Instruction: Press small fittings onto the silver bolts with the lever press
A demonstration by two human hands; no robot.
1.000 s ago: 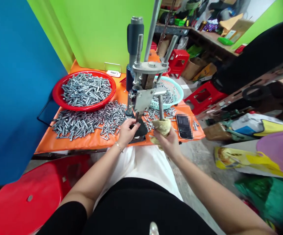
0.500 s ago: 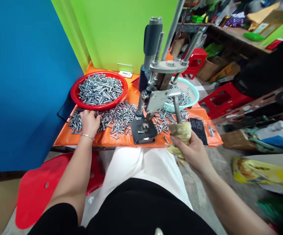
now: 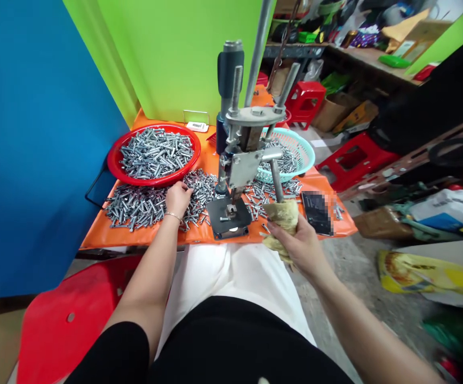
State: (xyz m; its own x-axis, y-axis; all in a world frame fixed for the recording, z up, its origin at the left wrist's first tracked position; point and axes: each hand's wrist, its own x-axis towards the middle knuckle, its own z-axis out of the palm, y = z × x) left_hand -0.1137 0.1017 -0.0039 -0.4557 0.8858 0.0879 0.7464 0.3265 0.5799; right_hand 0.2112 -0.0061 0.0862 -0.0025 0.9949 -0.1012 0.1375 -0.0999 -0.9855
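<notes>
My right hand (image 3: 305, 242) is closed around the press lever handle (image 3: 283, 213), which is wrapped in yellowish cloth. The lever's metal bar runs up to the hand press (image 3: 247, 168) standing on the table. On the press's dark base plate (image 3: 215, 216) a small metal bolt (image 3: 225, 218) lies below the ram. My left hand (image 3: 178, 198) is above the pile of loose bolts (image 3: 135, 208), left of the press, with its fingers bent together; what they hold, if anything, is hidden.
A red basin (image 3: 113, 160) full of bolts stands at the back left, and a mint-green basket (image 3: 307, 152) with more sits behind the press. A dark phone-like slab (image 3: 315, 213) lies on the right of the orange table (image 3: 95, 234). Red stools (image 3: 355, 160) stand beyond.
My left hand has moved right across the bolt pile, from below the red basin toward the press. My right hand keeps its grip on the lever handle. The view has shifted slightly.
</notes>
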